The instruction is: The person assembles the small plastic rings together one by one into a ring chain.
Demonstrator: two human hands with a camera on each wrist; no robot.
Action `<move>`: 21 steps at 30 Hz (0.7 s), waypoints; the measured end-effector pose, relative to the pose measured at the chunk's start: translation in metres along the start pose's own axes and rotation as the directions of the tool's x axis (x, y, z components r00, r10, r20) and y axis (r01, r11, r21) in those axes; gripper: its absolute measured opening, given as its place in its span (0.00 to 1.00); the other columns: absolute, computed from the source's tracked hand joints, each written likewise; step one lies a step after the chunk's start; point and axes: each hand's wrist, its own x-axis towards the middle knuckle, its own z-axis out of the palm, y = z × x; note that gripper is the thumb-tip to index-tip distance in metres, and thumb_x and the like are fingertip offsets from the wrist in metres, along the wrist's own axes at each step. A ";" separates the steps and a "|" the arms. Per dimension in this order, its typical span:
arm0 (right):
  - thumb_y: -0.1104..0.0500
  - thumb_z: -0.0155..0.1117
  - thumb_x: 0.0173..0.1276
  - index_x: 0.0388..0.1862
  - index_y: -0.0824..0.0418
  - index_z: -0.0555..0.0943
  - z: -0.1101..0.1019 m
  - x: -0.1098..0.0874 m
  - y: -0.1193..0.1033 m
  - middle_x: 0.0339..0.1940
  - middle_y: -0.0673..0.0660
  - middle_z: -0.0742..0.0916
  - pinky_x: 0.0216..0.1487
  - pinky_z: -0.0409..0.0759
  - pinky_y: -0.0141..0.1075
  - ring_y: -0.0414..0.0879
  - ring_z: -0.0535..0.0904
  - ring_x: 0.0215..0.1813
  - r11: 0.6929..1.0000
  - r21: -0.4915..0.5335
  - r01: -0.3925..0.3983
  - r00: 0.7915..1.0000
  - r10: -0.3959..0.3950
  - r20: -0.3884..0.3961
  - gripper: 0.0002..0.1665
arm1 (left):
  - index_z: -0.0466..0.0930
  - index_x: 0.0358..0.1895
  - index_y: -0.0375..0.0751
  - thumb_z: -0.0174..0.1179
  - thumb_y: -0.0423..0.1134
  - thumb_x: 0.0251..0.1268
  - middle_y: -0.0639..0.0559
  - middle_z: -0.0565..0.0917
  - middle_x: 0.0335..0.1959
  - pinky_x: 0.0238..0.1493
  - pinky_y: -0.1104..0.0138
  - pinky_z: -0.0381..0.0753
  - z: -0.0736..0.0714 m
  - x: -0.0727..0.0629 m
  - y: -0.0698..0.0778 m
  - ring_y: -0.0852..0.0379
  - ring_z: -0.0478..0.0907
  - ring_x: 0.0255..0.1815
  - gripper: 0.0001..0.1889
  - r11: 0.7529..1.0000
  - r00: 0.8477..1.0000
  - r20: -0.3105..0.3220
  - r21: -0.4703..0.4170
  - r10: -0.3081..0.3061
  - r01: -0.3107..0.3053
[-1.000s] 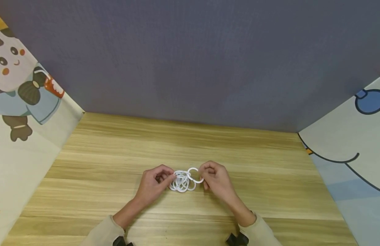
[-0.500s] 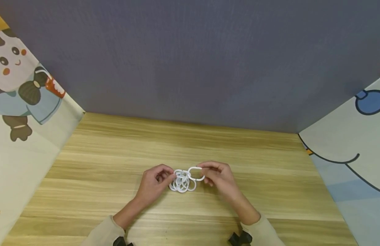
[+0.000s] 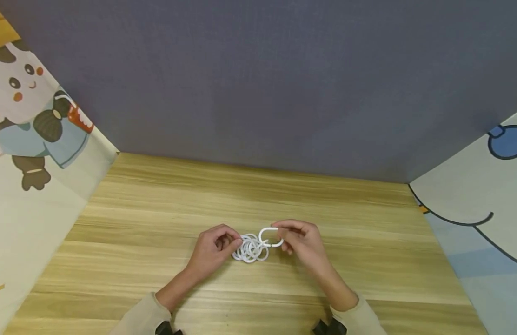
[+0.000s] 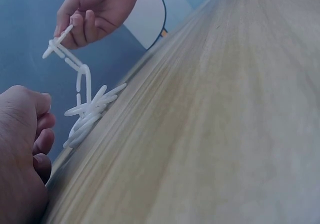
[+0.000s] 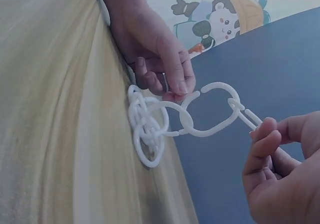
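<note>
White plastic chain links [image 3: 251,261], hooked into one another, lie in a bunched pile on the wooden table. My right hand [image 3: 303,242] pinches an oval end link [image 3: 260,236] between thumb and fingers, lifted to the pile's right. In the right wrist view, that link appears edge-on, and a larger rounded link [image 5: 212,133] with a small gap hangs from it, joined to others towards the pile. My left hand [image 3: 214,249] is at the pile's left edge, fingers loosely curled. In the left wrist view, its fingers [image 4: 44,140] are apart from the chain, with no link visibly held.
A dark grey-blue panel [image 3: 258,83] stands along the table's back edge. Cartoon-printed side panels rise at the left [image 3: 53,186] and right [image 3: 463,200]. The wood-grain table [image 3: 241,195] surrounds the pile. Black devices are strapped at both cuffs.
My right hand has shifted slightly right with the link, which shows a longer oval outline than a second ago. My left hand keeps almost the same place. The head view has shifted a little.
</note>
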 end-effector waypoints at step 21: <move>0.70 0.65 0.81 0.54 0.80 0.87 -0.022 -0.010 -0.029 0.31 0.52 0.89 0.26 0.78 0.28 0.37 0.80 0.26 0.986 -0.039 0.164 0.986 -0.164 0.011 0.12 | 0.91 0.45 0.41 0.75 0.32 0.73 0.54 0.88 0.36 0.34 0.69 0.82 -0.006 0.008 0.000 0.61 0.80 0.33 0.03 0.993 0.993 0.048 0.052 -0.107 0.105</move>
